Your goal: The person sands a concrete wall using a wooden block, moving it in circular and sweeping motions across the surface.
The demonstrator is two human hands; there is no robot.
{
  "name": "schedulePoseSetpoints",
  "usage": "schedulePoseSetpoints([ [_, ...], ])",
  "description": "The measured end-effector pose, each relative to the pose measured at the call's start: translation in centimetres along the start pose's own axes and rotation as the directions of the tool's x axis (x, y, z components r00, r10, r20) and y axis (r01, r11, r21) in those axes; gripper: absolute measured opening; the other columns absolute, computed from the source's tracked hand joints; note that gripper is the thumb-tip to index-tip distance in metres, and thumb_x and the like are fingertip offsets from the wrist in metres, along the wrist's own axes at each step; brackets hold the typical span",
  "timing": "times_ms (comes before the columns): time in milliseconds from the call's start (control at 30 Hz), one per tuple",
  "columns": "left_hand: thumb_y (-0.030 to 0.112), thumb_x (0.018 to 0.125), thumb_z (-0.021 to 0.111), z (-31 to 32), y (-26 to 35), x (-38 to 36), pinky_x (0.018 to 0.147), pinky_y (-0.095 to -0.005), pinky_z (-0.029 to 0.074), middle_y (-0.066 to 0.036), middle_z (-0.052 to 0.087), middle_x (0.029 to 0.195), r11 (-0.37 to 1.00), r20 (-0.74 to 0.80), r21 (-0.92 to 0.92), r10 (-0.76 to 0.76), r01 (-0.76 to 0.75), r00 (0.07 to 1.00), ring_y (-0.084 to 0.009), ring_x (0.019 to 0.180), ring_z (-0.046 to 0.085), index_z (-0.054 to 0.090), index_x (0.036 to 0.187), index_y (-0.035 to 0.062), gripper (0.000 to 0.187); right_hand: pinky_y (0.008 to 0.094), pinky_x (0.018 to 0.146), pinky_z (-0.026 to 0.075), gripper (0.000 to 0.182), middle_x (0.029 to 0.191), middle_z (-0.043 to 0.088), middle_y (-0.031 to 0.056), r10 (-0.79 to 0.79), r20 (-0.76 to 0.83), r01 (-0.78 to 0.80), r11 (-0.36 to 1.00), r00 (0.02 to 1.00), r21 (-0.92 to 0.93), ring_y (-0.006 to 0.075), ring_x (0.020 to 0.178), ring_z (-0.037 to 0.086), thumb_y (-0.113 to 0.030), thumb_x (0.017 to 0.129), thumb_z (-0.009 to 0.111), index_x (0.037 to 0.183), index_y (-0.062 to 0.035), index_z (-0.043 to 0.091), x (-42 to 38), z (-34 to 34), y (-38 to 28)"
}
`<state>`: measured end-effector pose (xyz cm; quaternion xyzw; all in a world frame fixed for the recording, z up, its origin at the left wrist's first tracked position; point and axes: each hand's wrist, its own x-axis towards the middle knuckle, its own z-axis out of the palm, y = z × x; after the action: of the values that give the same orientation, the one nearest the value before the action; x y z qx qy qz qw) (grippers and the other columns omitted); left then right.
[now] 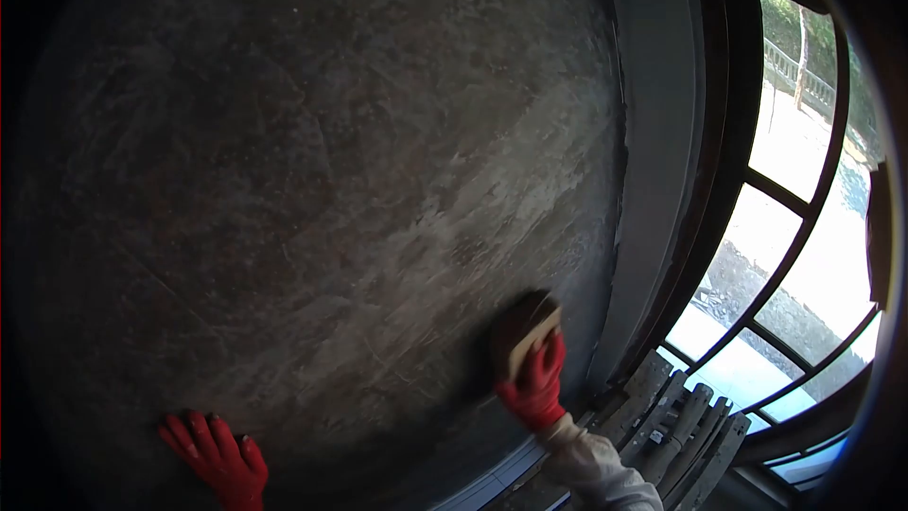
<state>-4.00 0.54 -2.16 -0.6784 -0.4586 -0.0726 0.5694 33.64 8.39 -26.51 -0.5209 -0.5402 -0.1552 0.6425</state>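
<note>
A large, mottled grey-brown wall [312, 180] with pale smears and scratches fills most of the head view. My right hand [536, 383], in a red glove, grips a block-shaped hand tool [532, 339] with a pale edge. The tool's darker side meets the wall low on the right, and slight blur hides its exact kind. At the lower left my left hand [219, 462], also red-gloved, rests against the wall with its fingers spread, holding nothing.
A grey vertical strip [653, 132] borders the wall on the right. Beyond it stands a dark-framed window [790, 194] with bright ground outside. Rough wooden planks [683, 431] lie below the window, near my right forearm. A pale floor strip [492, 483] shows at the bottom.
</note>
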Motion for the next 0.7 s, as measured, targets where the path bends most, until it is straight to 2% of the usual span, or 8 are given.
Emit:
schedulePoseSetpoints([
  [67, 0.025, 0.099, 0.034, -0.2, 0.1, 0.1, 0.106, -0.0702, 0.023, -0.028, 0.038, 0.139, 1.0, -0.006, 0.002, 0.0, 0.0, 1.0, -0.0556, 0.131, 0.029, 0.04, 0.126, -0.0081, 0.043, 0.0479, 0.113, 0.023, 0.084, 0.153, 0.016, 0.0287, 0.265, -0.062, -0.264, 0.964, 0.962, 0.026, 0.0465, 0.139, 0.024, -0.033, 0.085, 0.064, 0.15, -0.0033, 0.02, 4.1, -0.5, 4.4],
  [167, 0.024, 0.1, 0.034, -0.8, 0.1, 0.4, 0.107, -0.0685, 0.023, -0.028, 0.036, 0.141, 1.0, -0.014, 0.012, 0.017, -0.016, 1.0, -0.0549, 0.132, 0.028, 0.039, 0.129, -0.0075, 0.043, 0.0461, 0.111, 0.027, 0.074, 0.152, 0.022, 0.0266, 0.378, -0.23, -0.356, 0.925, 0.897, 0.133, 0.041, 0.139, 0.027, -0.025, 0.086, 0.063, 0.148, -0.0056, 0.029, 14.5, -1.6, 5.2],
  [300, 0.024, 0.1, 0.034, -0.5, 0.1, 0.2, 0.109, -0.0661, 0.022, -0.027, 0.035, 0.144, 0.999, -0.04, 0.035, 0.002, -0.001, 0.999, -0.0532, 0.134, 0.027, 0.037, 0.133, -0.0067, 0.045, 0.0493, 0.102, 0.037, 0.082, 0.146, 0.034, 0.0225, 0.019, -0.253, -0.007, 0.999, 0.967, 0.046, 0.0455, 0.123, 0.041, -0.031, 0.068, 0.078, 0.14, -0.0109, 0.045, 19.4, -2.2, -4.1],
  [433, 0.024, 0.101, 0.033, -0.8, 0.2, 0.5, 0.109, -0.0655, 0.022, -0.025, 0.034, 0.146, 0.999, -0.054, 0.04, -0.002, 0.005, 0.999, -0.0524, 0.135, 0.027, 0.035, 0.136, -0.0056, 0.046, 0.055, 0.09, 0.045, 0.081, 0.142, 0.037, 0.0199, -0.302, -0.021, 0.302, 0.944, 0.953, 0.135, 0.0463, 0.113, 0.046, -0.04, 0.054, 0.083, 0.127, -0.0197, 0.055, 6.7, 0.3, -9.2],
  [500, 0.025, 0.101, 0.033, -0.7, 0.3, 0.6, 0.11, -0.0654, 0.021, -0.025, 0.033, 0.146, 0.999, -0.06, 0.042, 0.002, 0.0, 0.998, -0.0522, 0.135, 0.027, 0.035, 0.137, -0.0047, 0.047, 0.057, 0.088, 0.045, 0.081, 0.142, 0.035, 0.0223, -0.265, 0.003, 0.262, 0.954, 0.964, 0.148, 0.0477, 0.116, 0.045, -0.042, 0.057, 0.082, 0.128, -0.0159, 0.053, 0.3, 1.1, -6.2],
  [567, 0.026, 0.101, 0.033, -0.5, 0.2, 0.5, 0.11, -0.0652, 0.021, -0.025, 0.033, 0.146, 0.999, -0.075, 0.039, -0.001, 0.004, 0.997, -0.052, 0.135, 0.026, 0.034, 0.138, -0.0039, 0.047, 0.057, 0.096, 0.041, 0.086, 0.146, 0.031, 0.0251, 0.029, -0.015, -0.028, 0.998, 0.999, 0.057, 0.0514, 0.124, 0.039, -0.042, 0.065, 0.079, 0.137, -0.0098, 0.045, -2.4, 1.1, -2.3],
  [667, 0.027, 0.101, 0.034, -1.0, 0.3, 1.7, 0.109, -0.0651, 0.021, -0.024, 0.033, 0.147, 0.998, -0.151, 0.05, 0.032, -0.025, 0.988, -0.0514, 0.136, 0.026, 0.031, 0.142, -0.0018, 0.05, 0.051, 0.106, 0.032, 0.084, 0.15, 0.025, 0.0284, 0.266, -0.153, -0.265, 0.964, 0.952, 0.029, 0.0485, 0.134, 0.03, -0.034, 0.079, 0.07, 0.146, -0.0023, 0.03, 4.8, -0.2, 3.1],
  [700, 0.032, 0.101, 0.034, -3.1, 1.0, 3.1, 0.099, -0.0642, 0.028, -0.022, 0.042, 0.129, 0.999, -0.102, 0.027, 0.022, -0.02, 0.995, -0.0485, 0.118, 0.037, 0.04, 0.125, -0.0002, 0.041, 0.0486, 0.109, 0.03, 0.081, 0.15, 0.024, 0.0288, 0.281, -0.213, -0.279, 0.96, 0.936, 0.037, 0.0463, 0.137, 0.027, -0.03, 0.082, 0.067, 0.148, -0.0014, 0.028, 8.7, -0.1, 4.5],
])
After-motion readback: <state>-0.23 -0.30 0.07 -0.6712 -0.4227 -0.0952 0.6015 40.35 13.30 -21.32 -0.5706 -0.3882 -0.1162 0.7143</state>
